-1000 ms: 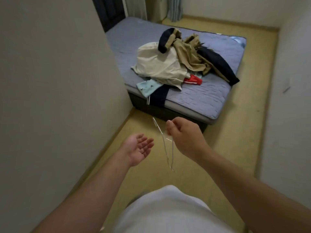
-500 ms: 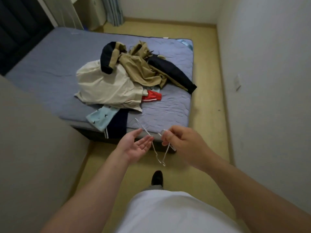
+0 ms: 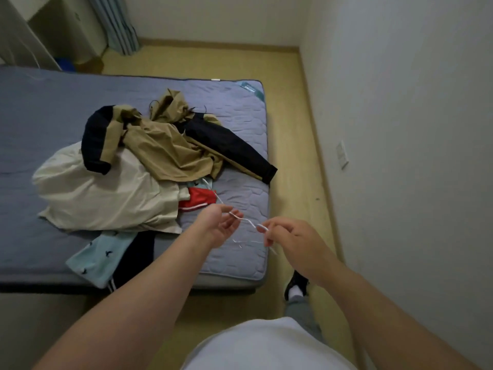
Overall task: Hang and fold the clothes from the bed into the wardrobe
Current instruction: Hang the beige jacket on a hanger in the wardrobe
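Note:
A heap of clothes lies on the grey-blue mattress (image 3: pixel 48 108): a tan and navy jacket (image 3: pixel 170 145) on top, a cream garment (image 3: pixel 106 193) to its left, a red piece (image 3: pixel 200 200), and a light blue printed piece (image 3: pixel 98 255) hanging over the near edge beside a dark one. Above the mattress's near right corner I hold a thin white wire hanger (image 3: pixel 246 222) between both hands. My right hand (image 3: pixel 290 241) pinches it near its hook. My left hand (image 3: pixel 217 224) is palm up, fingers curled loosely round the wire.
A white wall (image 3: pixel 413 129) with a socket plate (image 3: pixel 342 154) runs along the right. Yellowish floor (image 3: pixel 293 129) forms a strip between bed and wall. A curtain (image 3: pixel 117 25) and pale furniture stand at the far left. My dark shoe (image 3: pixel 296 284) is on the floor by the bed's corner.
I have walked up to the bed, so the clothes pile is much closer. The hanger swung up from hanging below my right hand, and my left hand closed in on its wire.

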`<state>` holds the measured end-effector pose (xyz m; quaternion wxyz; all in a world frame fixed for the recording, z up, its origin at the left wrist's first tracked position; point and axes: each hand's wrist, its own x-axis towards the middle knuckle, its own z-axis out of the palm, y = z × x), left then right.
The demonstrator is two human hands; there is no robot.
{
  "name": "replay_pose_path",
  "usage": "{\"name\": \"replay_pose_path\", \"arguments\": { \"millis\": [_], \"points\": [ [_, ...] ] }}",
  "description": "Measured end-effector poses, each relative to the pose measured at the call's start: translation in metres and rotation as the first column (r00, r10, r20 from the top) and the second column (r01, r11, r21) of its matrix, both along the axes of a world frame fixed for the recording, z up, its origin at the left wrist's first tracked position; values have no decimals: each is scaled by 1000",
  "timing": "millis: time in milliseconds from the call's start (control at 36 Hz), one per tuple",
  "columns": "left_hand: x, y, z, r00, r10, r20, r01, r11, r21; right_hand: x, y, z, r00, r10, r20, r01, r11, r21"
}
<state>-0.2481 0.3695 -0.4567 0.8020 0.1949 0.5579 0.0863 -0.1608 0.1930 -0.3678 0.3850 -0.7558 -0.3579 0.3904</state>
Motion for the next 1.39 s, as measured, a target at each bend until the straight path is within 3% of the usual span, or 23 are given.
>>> {"name": "replay_pose_path", "arguments": {
  "millis": [250,444,528,639,861,1056,1222,1389],
  "points": [
    [148,66,-9,963,269,7,-264,938,224,191,74,-56,960,206,187,-124,918,-376],
    [222,127,8,924,382,19,-356,841,409,302,154,-52,776,544,319,-316,773,-551],
    [245,151,15,925,377,48,-357,818,452,330,197,-50,715,600,359,-373,762,-530],
    [273,187,20,933,343,106,-353,823,445,354,259,-44,716,614,333,-438,766,-471],
    [335,280,13,937,343,63,-327,801,502,397,398,-49,633,667,393,-553,744,-374],
    [365,364,11,884,460,81,-443,772,456,430,512,-38,746,566,350,-583,810,-67],
    [366,401,-5,855,497,150,-516,787,336,426,578,-31,617,672,409,-699,707,-107],
    [364,415,-27,813,552,185,-582,782,223,405,615,-43,561,778,282,-802,596,-49]
  ]
}}
